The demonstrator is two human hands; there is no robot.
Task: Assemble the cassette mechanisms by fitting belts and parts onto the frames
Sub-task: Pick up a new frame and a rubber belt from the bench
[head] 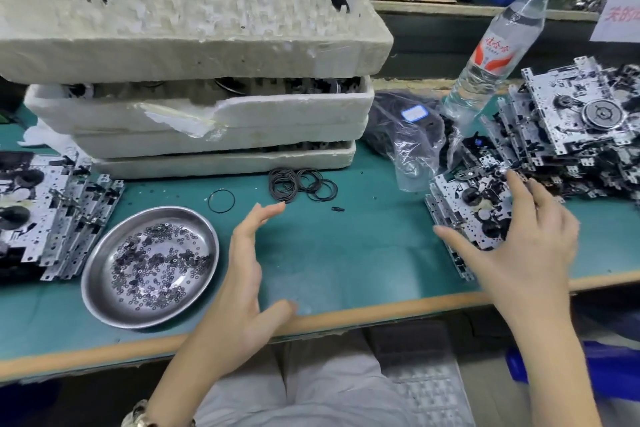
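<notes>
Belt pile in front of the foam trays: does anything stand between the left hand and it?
Nothing visible does. The left hand is open above the green mat, fingertips near the belt pile, with only bare mat between. The steel dish lies off to the side.

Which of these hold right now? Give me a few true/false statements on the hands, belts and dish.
1. The right hand is spread over a frame on the right. True.
2. The left hand grips a belt. False: it is open and holds nothing.
3. The metal dish holds small washers. True.
4. The loose belts lie in the dish. False: they lie on the green mat, by the foam trays.
</notes>
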